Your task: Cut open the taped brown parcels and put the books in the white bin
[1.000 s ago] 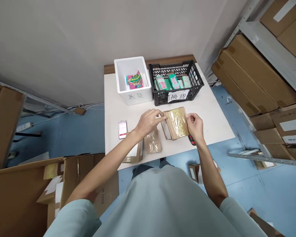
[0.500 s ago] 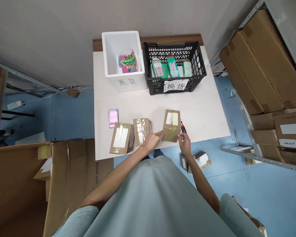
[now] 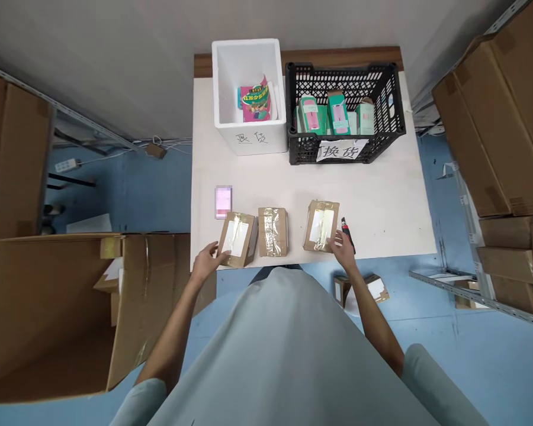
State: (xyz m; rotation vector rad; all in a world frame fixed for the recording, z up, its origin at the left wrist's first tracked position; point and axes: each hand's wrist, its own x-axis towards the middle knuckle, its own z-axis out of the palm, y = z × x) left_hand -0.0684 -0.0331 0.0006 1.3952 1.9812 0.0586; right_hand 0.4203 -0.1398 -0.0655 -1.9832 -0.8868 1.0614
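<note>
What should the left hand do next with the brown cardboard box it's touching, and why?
Perhaps the left hand should gently turn the brown, white-labelled cardboard box straighter. The hand touches that box's corner, and the box sits skewed near the front edge of the white rectangular table, while the brown cardboard box with shiny tape beside it looks straighter.

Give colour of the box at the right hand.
The box is brown; head view shows it.

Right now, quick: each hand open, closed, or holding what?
Left hand: open, at the left taped box; firm grip can't be told.
Right hand: at the right taped box; open or closed can't be told.
</note>
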